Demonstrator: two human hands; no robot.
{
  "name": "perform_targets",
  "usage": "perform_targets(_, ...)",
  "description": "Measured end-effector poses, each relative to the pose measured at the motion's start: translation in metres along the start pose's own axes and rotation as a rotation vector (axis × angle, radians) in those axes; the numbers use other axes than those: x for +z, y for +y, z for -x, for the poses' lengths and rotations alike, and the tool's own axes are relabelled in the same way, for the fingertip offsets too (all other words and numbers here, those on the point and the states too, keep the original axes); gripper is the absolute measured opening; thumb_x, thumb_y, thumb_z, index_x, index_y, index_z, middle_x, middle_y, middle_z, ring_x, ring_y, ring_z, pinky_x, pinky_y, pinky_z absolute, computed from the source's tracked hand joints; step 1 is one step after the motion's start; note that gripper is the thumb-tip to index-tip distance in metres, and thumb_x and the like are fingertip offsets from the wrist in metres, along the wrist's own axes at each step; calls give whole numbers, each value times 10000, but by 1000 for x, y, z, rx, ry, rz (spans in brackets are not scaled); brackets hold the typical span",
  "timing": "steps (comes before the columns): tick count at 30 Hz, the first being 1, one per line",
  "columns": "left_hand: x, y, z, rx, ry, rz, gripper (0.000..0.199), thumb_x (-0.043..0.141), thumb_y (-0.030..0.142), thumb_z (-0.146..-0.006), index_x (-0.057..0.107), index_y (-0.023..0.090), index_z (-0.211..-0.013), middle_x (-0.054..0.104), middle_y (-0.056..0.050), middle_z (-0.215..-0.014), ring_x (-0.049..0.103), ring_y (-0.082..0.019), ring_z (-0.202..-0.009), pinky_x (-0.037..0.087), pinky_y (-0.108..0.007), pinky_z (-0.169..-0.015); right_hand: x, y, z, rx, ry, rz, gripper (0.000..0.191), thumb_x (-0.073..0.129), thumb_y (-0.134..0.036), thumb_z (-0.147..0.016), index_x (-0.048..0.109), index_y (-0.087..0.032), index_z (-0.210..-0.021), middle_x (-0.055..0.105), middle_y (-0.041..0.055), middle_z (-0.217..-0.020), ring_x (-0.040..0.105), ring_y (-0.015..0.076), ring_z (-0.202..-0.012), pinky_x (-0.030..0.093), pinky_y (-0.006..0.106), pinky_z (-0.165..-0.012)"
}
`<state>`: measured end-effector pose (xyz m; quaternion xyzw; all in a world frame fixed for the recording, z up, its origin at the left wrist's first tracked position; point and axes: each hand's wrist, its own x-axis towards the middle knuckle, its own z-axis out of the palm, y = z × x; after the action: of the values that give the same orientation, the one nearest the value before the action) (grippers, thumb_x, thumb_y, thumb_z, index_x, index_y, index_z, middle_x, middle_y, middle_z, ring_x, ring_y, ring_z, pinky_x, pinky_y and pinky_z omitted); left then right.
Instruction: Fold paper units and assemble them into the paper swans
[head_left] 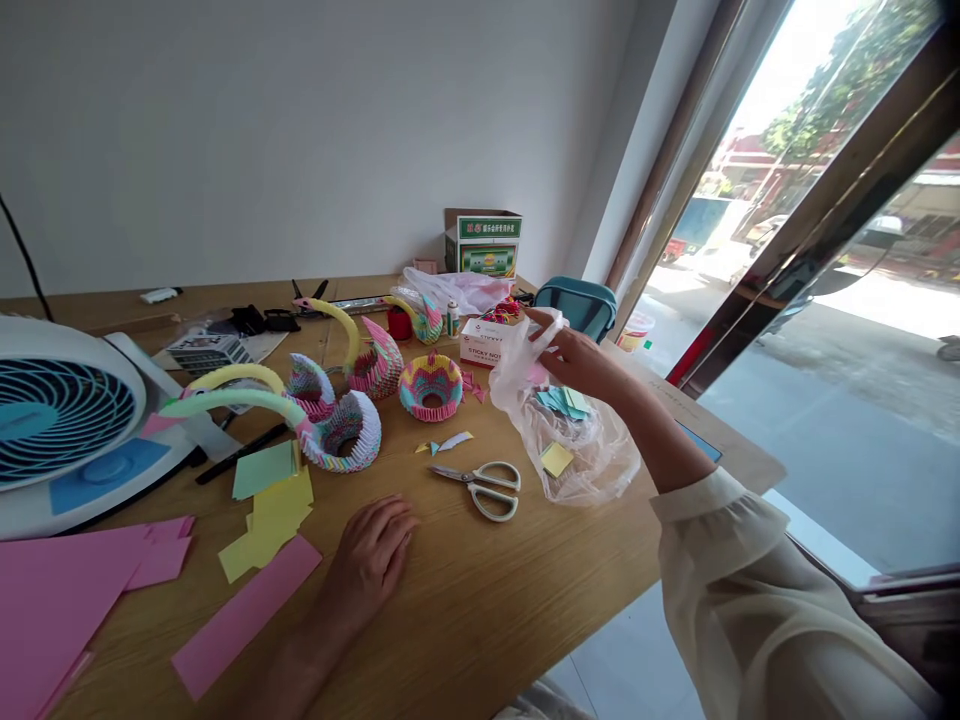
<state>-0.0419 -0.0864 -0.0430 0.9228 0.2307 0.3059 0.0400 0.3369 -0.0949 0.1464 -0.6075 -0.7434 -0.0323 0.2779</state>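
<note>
My right hand [566,352] grips the upper edge of a clear plastic bag [604,462] at the right of the table. Inside the bag show blue-green paper pieces [562,402] and a small yellow paper stack [556,460]. My left hand [377,548] rests palm down on the wood, fingers loosely bent, holding nothing that I can see. Scissors with white handles [491,490] lie between my hands, blades to the left. Left of my left hand are a pink paper strip [247,617], yellow paper sheets [274,512] and green paper [264,470].
Folded-paper swans [345,435] and a paper bowl [431,388] stand mid-table. A white fan [67,420] and large pink sheets [60,600] are at left. Behind the bag are a sticky-note box [480,350], a teal basket [577,300] and a carton [484,243]. A glass door borders the right.
</note>
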Motion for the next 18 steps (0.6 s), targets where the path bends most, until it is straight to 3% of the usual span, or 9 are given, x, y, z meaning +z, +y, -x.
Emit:
perform_targets(6,11,-2,-1,0,5,25,233,457,130,-947,634,207,-1076,651,-94,-1141,566,-242,-1180,473,-410,-991,5,-3,10,41,-11,-47,522,492,-216,-929,429,-172,-1446,655,127,-1258,691,218,-959,559,359,-868)
perform_targets(13,26,-4,5,-14,-4,39,235,459,148,-954,647,210,-1081,661,-88,-1136,579,-228,-1163,484,-394,-987,-9,-5,3,42,120,-15,367,463,-169,-880,621,-171,-1211,642,115,-1299,674,232,-1017,565,357,-837)
perform_targets(18,31,-9,11,-19,17,46,233,451,179,-960,656,211,-1066,672,-90,-1112,603,-228,-1132,509,-385,-964,-9,-5,5,25,166,-21,323,467,-186,-890,641,-171,-1162,633,94,-1323,671,224,-1045,544,353,-878)
